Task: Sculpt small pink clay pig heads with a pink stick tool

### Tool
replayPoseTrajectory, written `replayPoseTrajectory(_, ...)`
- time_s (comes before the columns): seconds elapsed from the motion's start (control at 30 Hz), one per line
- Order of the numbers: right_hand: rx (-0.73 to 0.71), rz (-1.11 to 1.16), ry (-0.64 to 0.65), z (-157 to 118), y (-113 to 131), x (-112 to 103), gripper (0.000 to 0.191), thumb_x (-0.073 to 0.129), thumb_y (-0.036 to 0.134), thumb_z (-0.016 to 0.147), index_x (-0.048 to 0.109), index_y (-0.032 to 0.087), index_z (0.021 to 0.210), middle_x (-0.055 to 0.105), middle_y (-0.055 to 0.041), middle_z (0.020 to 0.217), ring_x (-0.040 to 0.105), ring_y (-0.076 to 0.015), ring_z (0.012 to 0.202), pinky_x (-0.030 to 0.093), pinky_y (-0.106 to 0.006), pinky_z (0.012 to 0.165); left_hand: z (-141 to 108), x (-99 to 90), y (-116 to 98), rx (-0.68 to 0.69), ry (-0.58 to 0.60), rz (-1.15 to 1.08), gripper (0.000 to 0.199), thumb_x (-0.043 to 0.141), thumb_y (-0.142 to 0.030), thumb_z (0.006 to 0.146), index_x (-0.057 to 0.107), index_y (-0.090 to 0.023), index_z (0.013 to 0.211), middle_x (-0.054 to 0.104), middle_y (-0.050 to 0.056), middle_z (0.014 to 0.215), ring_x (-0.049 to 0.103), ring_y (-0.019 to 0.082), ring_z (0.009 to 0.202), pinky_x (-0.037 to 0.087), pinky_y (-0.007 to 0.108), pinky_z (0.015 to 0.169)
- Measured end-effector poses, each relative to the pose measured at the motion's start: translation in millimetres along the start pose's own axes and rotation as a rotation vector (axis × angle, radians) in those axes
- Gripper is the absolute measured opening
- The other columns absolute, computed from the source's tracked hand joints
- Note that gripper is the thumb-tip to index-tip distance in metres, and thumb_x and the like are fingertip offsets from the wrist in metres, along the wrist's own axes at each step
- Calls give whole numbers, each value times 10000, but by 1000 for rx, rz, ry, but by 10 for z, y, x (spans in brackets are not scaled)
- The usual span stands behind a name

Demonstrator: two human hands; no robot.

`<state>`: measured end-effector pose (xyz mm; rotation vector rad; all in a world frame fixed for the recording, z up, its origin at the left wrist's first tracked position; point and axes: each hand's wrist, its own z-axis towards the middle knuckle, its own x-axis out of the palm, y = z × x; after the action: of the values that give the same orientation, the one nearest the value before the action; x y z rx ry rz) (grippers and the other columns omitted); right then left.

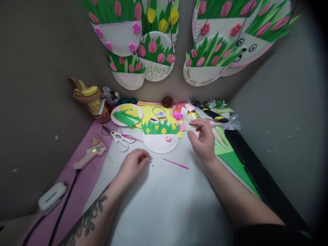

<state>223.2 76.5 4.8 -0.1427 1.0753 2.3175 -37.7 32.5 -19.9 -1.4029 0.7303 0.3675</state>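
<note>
A paper plate craft (160, 142) lies at the table's middle: a white half-round pocket with green paper grass, yellow flowers and a pink clay piece (168, 138). My left hand (135, 164) rests below and left of it, fingers curled with the tips together; what they hold, if anything, is hidden. Beside those fingertips are tiny black bits (153, 166). My right hand (203, 141) hovers right of the plate, thumb and fingers apart, with nothing visible in it. A thin pink stick (176, 163) lies between my hands, in front of the plate.
White-handled scissors (120, 140), a pink glue gun (92, 154) and a white case (52, 196) are at left. A second plate (127, 115) bears green and yellow paper. A cup (91, 102) stands behind. Colored craft packets (189, 107) line the back. Finished plates (157, 70) hang above.
</note>
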Motion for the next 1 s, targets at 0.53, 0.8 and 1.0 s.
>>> replayPoseTrajectory(0.53,140,-140,658,-968,426,558,129,540,92,810,592,208,829,567,-21,823,544,-174,777,435,-307,706,5,50,130,79,48,146,191,567,-131,744,684,-182,887,667,57,890,613,197,823,461,301,757)
replayPoseTrajectory(0.8,173,-27,576,-979,384,532,150,511,82,803,579,215,801,547,-11,780,545,-164,739,438,-291,680,97,102,91,117,91,136,160,588,-197,770,735,-239,818,691,22,912,619,195,864,436,286,740)
replayPoseTrajectory(1.0,204,44,580,-951,381,486,143,519,88,793,585,215,796,544,-9,805,544,-145,718,449,-283,684,116,82,29,151,119,74,170,546,-141,760,692,-225,738,659,26,855,578,209,876,401,312,773)
